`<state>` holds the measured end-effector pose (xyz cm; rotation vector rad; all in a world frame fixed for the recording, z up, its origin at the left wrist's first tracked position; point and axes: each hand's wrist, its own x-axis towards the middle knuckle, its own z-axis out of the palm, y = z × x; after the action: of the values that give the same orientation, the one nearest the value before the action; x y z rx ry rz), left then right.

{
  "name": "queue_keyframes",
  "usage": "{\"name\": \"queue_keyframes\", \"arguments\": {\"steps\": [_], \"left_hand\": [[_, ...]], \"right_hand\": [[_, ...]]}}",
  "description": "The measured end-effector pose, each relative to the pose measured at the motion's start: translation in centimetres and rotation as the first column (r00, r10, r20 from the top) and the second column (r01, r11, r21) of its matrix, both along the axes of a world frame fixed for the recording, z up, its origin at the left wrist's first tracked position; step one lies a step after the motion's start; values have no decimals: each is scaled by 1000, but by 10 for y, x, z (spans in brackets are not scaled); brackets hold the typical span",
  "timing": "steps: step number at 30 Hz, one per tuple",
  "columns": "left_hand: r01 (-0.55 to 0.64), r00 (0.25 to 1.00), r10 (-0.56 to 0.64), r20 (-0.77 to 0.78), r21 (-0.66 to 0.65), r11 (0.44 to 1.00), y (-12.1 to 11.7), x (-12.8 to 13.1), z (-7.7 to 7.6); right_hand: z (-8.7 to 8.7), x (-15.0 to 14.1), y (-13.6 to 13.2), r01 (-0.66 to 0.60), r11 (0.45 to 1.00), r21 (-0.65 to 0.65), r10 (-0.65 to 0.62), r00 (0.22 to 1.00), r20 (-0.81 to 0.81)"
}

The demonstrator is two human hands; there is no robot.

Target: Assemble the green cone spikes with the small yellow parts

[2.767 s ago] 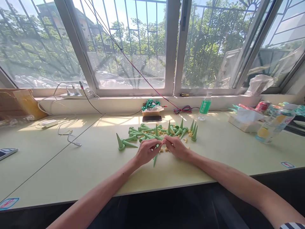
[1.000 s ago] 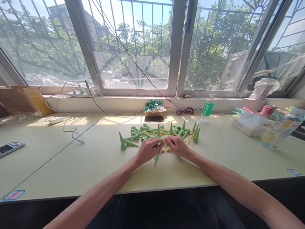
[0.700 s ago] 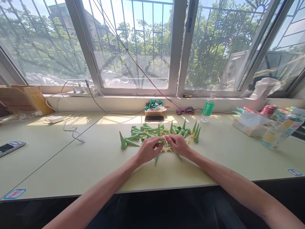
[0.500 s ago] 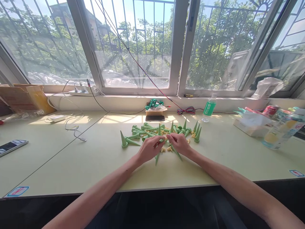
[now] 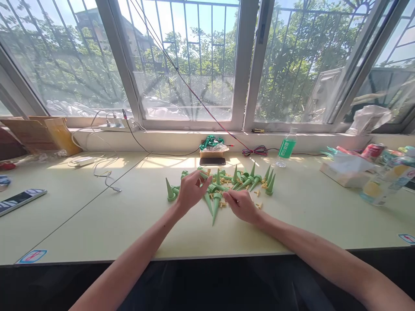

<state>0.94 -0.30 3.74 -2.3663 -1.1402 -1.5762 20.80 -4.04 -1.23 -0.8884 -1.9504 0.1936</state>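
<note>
Green plastic spikes [image 5: 216,208] and small yellow T-shaped pieces [image 5: 258,206] lie in a loose pile on the table. Some spikes stand point up, such as the green cone [image 5: 170,190] at the left. Over the pile's left part is my left hand [image 5: 192,190], its thumb apart from the fingers and a spike showing in the gap; the other fingers are partly hidden. My right hand [image 5: 241,205] rests at the front right of the pile with fingers pinched together. What they hold, if anything, is too small to make out. A lying spike reaches close to its fingertips.
Behind the pile are a dark phone [image 5: 212,161] and a small box [image 5: 211,153] with green strands. A bottle with a green label [image 5: 287,149] stands back right, near a tissue box [image 5: 340,172]. White cables [image 5: 106,175] and another phone [image 5: 22,201] lie left.
My hands were close together at the middle of the pile. My left hand has moved left and up over the spikes, while the right has shifted slightly lower. The camera view has shifted slightly.
</note>
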Motion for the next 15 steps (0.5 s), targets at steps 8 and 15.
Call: {"name": "queue_keyframes", "arguments": {"steps": [8, 15], "left_hand": [[-223, 935, 91, -342, -370, 902, 1, -25, 25], [-338, 903, 166, -397, -416, 844, -2, -32, 33]], "right_hand": [[-7, -18, -21, -224, 947, 233, 146, 939, 310], [-7, -18, -21, -270, 931, 244, 164, 910, 381]]}}
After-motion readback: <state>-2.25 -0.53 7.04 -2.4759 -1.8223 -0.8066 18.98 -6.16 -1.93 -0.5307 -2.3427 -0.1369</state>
